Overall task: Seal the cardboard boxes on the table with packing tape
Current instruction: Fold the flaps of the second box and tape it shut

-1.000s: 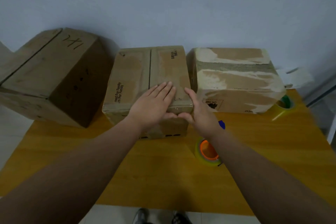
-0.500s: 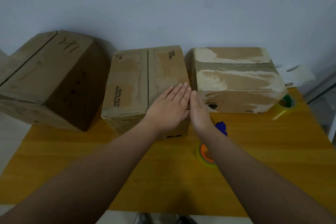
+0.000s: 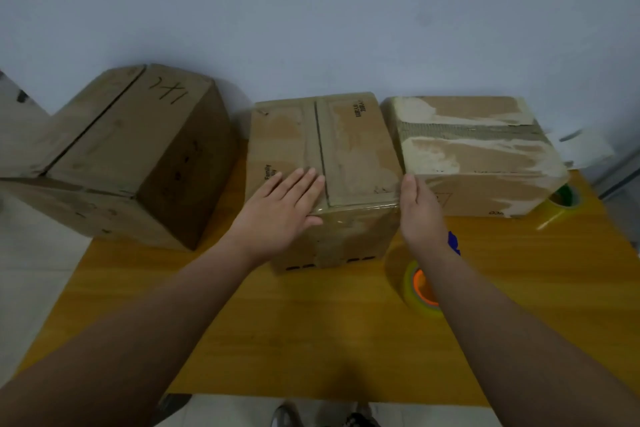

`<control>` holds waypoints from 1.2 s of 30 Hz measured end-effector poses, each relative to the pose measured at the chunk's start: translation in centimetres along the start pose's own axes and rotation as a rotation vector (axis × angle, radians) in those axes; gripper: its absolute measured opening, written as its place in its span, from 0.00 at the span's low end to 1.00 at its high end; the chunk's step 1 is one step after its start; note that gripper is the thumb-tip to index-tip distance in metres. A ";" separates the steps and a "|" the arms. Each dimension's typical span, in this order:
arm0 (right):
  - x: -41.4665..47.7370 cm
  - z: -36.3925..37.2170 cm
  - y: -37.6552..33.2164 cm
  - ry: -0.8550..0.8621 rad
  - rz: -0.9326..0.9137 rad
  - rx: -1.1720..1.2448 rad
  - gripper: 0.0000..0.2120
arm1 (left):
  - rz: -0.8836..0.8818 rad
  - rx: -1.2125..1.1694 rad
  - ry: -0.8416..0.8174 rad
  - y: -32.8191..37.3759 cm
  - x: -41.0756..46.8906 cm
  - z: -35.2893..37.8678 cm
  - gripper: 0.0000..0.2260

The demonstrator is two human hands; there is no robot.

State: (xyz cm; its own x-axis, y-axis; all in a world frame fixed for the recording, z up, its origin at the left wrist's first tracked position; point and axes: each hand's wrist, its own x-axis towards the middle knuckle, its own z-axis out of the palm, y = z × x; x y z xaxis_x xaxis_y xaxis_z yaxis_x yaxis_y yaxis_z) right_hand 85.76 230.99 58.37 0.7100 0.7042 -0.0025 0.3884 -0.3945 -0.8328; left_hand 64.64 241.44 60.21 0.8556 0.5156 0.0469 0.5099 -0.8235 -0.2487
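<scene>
Wooden table (image 3: pixel 346 340) against a pale wall carries three cardboard boxes. Middle box (image 3: pixel 353 149) sits directly under both hands. Left hand (image 3: pixel 280 215) lies flat, fingers straight, on its near top edge. Right hand (image 3: pixel 420 208), fingers straight, presses its right near corner.

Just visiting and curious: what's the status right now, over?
Left hand flat on middle box. Right hand open at its right edge. Tape roll beside right wrist; nothing blocking.
</scene>
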 end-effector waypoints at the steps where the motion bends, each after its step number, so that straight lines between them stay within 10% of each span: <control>1: 0.0 -0.1 -0.1 0.009 0.004 -0.005 0.25 | -0.010 0.000 -0.012 -0.8 -0.8 0.0 0.28; 10: -0.4 0.1 -1.8 0.098 0.214 -0.019 0.28 | -0.072 -0.164 -0.078 -5.9 -5.7 0.1 0.23; 16: -4.1 3.2 -4.2 0.285 0.327 0.450 0.42 | 0.144 -0.210 -0.097 -8.5 -6.5 -0.2 0.27; 22: -8.7 9.4 -6.9 0.050 0.178 0.229 0.35 | 0.310 -0.280 0.043 -3.2 -7.4 -1.6 0.21; 36: -6.7 4.6 -4.7 0.065 0.104 -0.020 0.21 | -0.277 -0.270 0.117 -7.9 -11.1 -3.7 0.34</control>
State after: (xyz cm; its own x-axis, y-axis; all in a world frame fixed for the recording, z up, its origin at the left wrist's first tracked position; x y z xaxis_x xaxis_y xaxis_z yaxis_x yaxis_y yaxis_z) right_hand 76.51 230.78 59.74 0.7833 0.6195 -0.0518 0.3218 -0.4753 -0.8188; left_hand 51.43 241.34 65.19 0.6787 0.7093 0.1904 0.7147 -0.6976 0.0510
